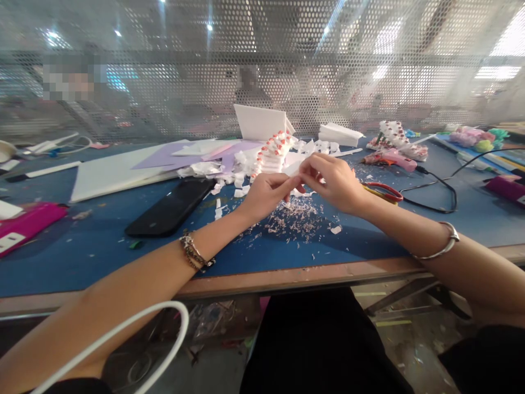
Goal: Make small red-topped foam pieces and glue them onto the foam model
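Observation:
My left hand (266, 194) and my right hand (334, 183) meet over the blue table (102, 246), both pinched on a small piece of white foam (296, 168) held between their fingertips. Just behind the hands stands a white foam figure with red tips (274, 154). Fine white shavings (297, 216) lie scattered on the table under the hands. Red-handled scissors (383, 191) lie right beside my right wrist.
A black phone (170, 208) lies left of my left hand. White and purple foam sheets (164, 161) lie behind it. A pink glue gun (389, 158) with a black cable (438, 200) sits at the right. A perforated screen (262, 65) closes the back; people sit beyond it.

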Action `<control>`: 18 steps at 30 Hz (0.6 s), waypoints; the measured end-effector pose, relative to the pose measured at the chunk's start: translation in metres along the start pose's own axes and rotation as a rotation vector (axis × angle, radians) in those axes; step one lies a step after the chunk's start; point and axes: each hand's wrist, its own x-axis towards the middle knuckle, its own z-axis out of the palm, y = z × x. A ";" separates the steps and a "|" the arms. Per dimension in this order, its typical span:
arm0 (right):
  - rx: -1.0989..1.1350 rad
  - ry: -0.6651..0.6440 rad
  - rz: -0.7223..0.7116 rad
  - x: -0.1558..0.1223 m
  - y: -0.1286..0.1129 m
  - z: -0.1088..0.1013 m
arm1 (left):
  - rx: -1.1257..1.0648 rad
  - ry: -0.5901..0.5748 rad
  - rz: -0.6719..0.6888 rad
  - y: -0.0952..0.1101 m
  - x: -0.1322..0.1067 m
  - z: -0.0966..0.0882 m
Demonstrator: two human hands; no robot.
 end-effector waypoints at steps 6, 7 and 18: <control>0.348 0.043 0.185 0.002 0.000 0.002 | -0.065 0.061 -0.020 0.003 0.002 0.000; 0.412 0.053 0.207 0.002 0.000 0.002 | -0.080 0.069 -0.021 0.003 0.002 0.000; 0.506 0.068 0.157 0.002 0.003 -0.004 | -0.119 0.090 -0.018 0.000 0.004 -0.002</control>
